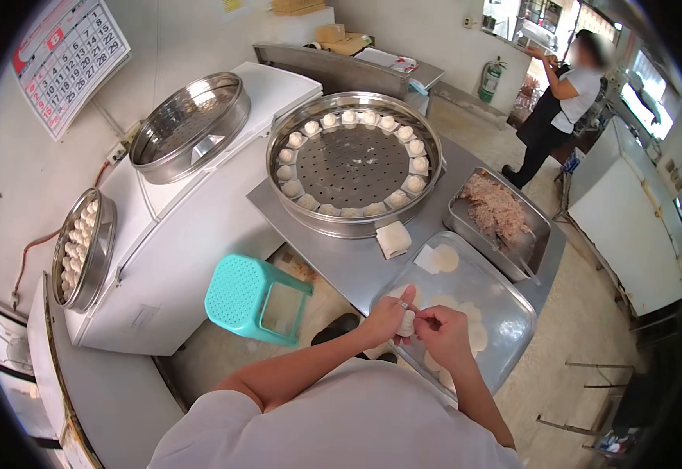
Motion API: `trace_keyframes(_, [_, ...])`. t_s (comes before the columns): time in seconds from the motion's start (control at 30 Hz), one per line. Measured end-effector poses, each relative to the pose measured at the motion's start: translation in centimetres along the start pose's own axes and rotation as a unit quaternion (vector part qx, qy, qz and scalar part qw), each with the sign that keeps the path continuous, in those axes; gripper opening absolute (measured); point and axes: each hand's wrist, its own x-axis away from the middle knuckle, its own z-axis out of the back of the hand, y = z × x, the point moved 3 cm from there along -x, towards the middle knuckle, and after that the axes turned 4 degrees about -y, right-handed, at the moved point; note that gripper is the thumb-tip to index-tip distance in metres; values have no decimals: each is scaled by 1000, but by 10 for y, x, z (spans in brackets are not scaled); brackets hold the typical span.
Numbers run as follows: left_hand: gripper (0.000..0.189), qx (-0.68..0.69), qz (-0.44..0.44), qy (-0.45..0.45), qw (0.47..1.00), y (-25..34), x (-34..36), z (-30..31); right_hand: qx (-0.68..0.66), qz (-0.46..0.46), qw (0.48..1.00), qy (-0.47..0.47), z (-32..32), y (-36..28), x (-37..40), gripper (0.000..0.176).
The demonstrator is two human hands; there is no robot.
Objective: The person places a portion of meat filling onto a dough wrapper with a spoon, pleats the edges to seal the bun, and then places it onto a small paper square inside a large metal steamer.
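Note:
My left hand (388,319) is closed round a small white dough bun (407,324), over the near left edge of a metal tray (513,348). The fingers of my right hand (444,332) are pinched at the bun's right side. Flat round dough wrappers (475,332) lie in the tray, partly hidden by my hands. A round perforated steamer (349,166) beyond holds a ring of filled buns (416,148). At the right, a deep metal pan (540,227) contains ground filling (493,205). A folded white cloth (393,239) sits between steamer and tray.
A turquoise stool (239,293) stands left of the metal table (317,248). On the white freezer (192,211) are an empty steamer (192,125) and another with buns (83,250). A person (563,98) stands at the back right, near a fire extinguisher (492,80).

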Motion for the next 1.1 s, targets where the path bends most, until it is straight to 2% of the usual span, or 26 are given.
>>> trace_keyframes(0.1, [80, 5, -10, -13, 1000, 6, -8, 8, 98, 63, 993, 23, 5, -17, -8, 11])
trace_keyframes(0.2, [82, 49, -6, -34, 998, 26, -19, 15, -12, 68, 996, 56, 4, -35, -18, 14])
trace_keyframes(0.3, [85, 98, 13, -87, 991, 57, -28, 25, 10, 86, 990, 109, 8, -54, -27, 15])
trace_keyframes(0.4, [85, 113, 26, -124, 986, 65, -39, 39, 63, 132, 983, 114, -3, -78, -40, 18])
trace_keyframes(0.5, [83, 130, 51, -129, 982, 69, -46, 56, 178, 152, 967, 100, -25, -79, -58, 21])
trace_keyframes(0.6, [83, 148, 89, -137, 975, 71, -52, 78, 194, 159, 959, 135, -44, -78, -72, 21])
trace_keyframes(0.87, [81, 173, 153, -153, 961, 93, -51, 115, 243, 131, 944, 181, -86, -78, -107, 12])
trace_keyframes(0.97, [81, 164, 140, -175, 961, 97, -53, 126, 207, 93, 956, 187, -92, -87, -112, 12])
trace_keyframes(1.1, [81, 114, 54, -187, 974, 93, -59, 139, 203, 74, 954, 207, -95, -109, -111, 9])
